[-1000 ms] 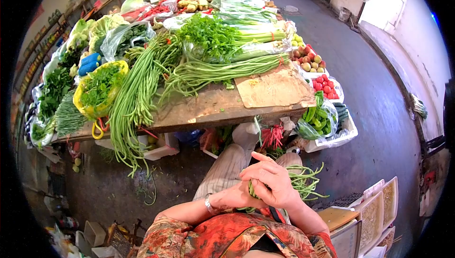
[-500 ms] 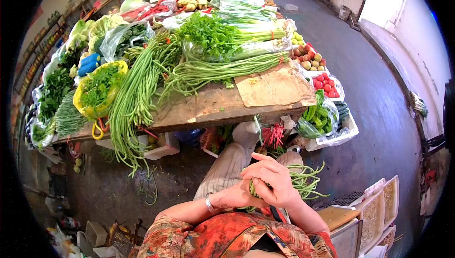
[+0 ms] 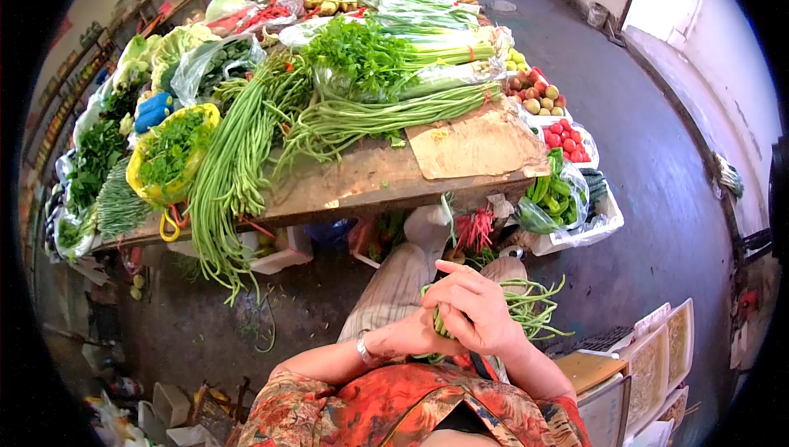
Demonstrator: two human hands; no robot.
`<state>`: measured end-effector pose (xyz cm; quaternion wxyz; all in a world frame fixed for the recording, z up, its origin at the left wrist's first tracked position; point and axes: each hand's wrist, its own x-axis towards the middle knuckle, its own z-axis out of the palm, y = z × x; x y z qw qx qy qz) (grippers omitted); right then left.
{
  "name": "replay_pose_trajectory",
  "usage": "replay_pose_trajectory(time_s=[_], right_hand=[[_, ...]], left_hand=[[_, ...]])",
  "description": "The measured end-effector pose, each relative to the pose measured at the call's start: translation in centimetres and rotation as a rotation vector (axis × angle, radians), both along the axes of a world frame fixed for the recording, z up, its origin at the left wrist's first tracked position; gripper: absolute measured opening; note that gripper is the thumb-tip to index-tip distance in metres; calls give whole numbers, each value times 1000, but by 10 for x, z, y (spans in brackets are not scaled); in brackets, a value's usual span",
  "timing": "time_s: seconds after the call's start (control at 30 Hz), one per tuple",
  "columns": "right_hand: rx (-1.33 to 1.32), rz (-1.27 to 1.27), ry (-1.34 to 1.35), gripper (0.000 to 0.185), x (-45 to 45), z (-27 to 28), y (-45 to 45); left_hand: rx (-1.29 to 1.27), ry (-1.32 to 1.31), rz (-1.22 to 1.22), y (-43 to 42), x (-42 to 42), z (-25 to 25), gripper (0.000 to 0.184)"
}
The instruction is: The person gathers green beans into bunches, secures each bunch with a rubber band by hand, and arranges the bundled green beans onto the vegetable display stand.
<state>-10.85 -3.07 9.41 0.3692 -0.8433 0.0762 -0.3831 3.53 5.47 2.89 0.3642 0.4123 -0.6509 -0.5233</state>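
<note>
Just above my lap, my left hand (image 3: 421,337), with a silver bracelet at its wrist, is wrapped round a bundle of long green beans (image 3: 532,309). My right hand (image 3: 472,309) lies over the same bundle and partly covers my left hand, its fingers bent round the beans and its index finger pointing up to the left. The bean ends stick out to the right in loose curls. More long beans (image 3: 238,159) hang over the front edge of the wooden table (image 3: 353,188), and another bunch (image 3: 394,121) lies beside the brown cardboard (image 3: 472,147).
Leafy celery (image 3: 362,57) and a yellow bag of greens (image 3: 168,155) are on the table. Tomatoes (image 3: 567,141) and a white box of green peppers (image 3: 555,200) stand at its right. Trays (image 3: 645,373) are at the lower right; red ties (image 3: 474,229) hang under the table.
The view has shifted slightly, so the table sits a little higher in it. Both hands stay together on the beans in nearly the same pose.
</note>
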Motion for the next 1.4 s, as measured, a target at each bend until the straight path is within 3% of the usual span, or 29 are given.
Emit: replay_pose_trajectory(time_s=[0.33, 0.37, 0.43, 0.47, 0.5, 0.6, 0.8, 1.07, 1.2, 1.4], right_hand=[[-3, 22, -36, 16, 1, -3, -2], [-8, 45, 11, 22, -3, -6, -4], [109, 14, 4, 41, -5, -1, -3], [128, 31, -17, 63, -7, -3, -7], [193, 21, -66, 72, -8, -1, -9], [408, -34, -118, 78, -13, -8, -9], [482, -20, -86, 74, -11, -31, -5], [694, 41, -92, 57, -6, -25, 4], [700, 47, -65, 55, -8, -28, 4], [561, 6, 29, 53, -8, -27, 6]], left_hand=[[-78, 42, 49, -1, -3, -11, 51], [-86, 60, 37, -2, -2, -12, 51], [133, 236, 70, -5, -3, 16, 53], [198, 319, 74, -8, -5, 30, 54], [262, 403, 82, -11, -6, 45, 55], [281, 358, 123, -11, 3, 43, 53], [245, 335, 142, -15, 9, 36, 43], [255, 307, 176, -13, 10, 35, 60], [298, 297, 150, -12, 13, 30, 65], [234, 303, 151, -13, 13, 28, 59]])
